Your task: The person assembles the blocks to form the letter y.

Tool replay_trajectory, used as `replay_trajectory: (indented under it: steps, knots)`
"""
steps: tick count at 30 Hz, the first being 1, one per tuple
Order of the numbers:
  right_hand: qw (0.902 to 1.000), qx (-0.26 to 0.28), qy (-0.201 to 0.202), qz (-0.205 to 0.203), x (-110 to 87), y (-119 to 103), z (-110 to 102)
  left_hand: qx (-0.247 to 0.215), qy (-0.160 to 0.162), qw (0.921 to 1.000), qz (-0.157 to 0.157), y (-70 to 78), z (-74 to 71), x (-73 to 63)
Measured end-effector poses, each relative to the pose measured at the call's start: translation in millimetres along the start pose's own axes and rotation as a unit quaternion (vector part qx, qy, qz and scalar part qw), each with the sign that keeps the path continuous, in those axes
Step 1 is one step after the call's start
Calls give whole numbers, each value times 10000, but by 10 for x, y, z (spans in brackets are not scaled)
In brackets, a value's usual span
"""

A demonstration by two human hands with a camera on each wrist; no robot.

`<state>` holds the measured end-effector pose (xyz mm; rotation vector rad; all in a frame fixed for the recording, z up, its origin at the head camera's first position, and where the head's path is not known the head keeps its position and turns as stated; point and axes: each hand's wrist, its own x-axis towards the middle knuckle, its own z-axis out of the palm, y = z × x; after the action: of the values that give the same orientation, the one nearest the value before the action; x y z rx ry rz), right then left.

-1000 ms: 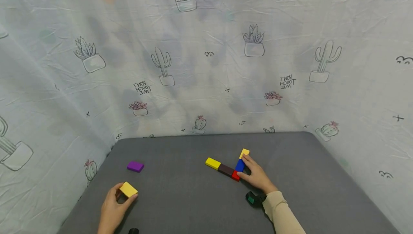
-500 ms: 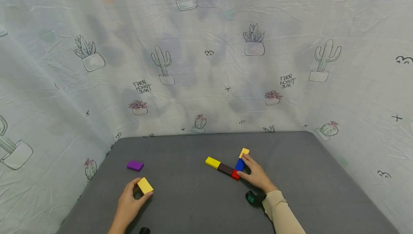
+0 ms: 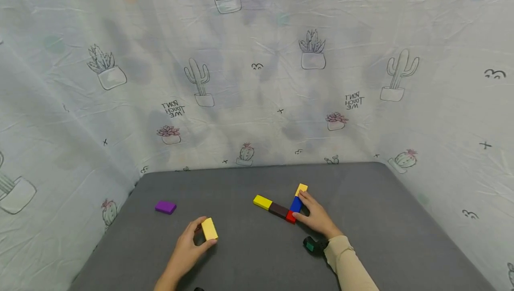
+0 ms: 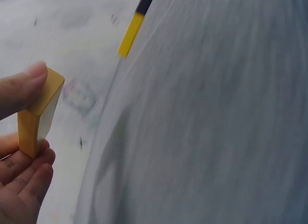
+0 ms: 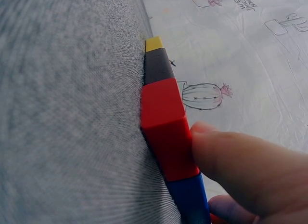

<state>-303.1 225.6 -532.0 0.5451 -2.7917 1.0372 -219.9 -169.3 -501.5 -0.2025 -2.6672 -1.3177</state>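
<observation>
My left hand [image 3: 186, 251] pinches a pale yellow block [image 3: 209, 229] between thumb and fingers, tilted up over the grey table; the left wrist view shows its pale broad face and yellow edges. On the right lies a V of joined blocks. One arm has a bright yellow block [image 3: 263, 201], a dark brown block [image 3: 278, 210] and a red block [image 5: 163, 101] at the corner. From the red one, a blue block [image 3: 296, 205] and a pale yellow end block [image 3: 302, 187] form the other. My right hand [image 3: 317, 216] rests on this arm, thumb against the red block, fingertips at the end block.
A purple block [image 3: 165, 207] lies alone at the left of the grey table [image 3: 241, 264]. A black wrist device [image 3: 315, 246] sits below the right hand. Behind the table's far edge hangs a pale curtain [image 3: 257, 94] printed with cacti.
My left hand has carried the pale yellow block rightward, past the purple block, and turned it more upright. The right hand and the joined blocks keep their places; the view shifts slightly.
</observation>
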Motion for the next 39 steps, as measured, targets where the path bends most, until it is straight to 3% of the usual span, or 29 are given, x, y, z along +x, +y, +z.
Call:
replay_trajectory:
  steps: [3, 7, 11, 15, 27, 39]
  knots:
    - [10000, -12, 7, -8, 6, 8, 2, -78, -284, 9995, 78, 103, 124, 44]
    - [10000, -12, 21, 4, 11, 16, 5, -115, -789, 9957, 469, 219, 281, 98]
    - [10000, -51, 36, 12, 18, 22, 11, -83, -1351, 9860, 969, 336, 433, 165]
    - [9999, -88, -5, 62, 22, 30, 16, 31, -1820, 9757, 1221, 441, 589, 240]
    - [9998, -158, -30, 139, 27, 12, 17, 543, -2532, 9608, 992, 722, 986, 469]
    - [9998, -127, -30, 164, 22, 7, 17, 888, -3040, 9392, 1326, 864, 1239, 552]
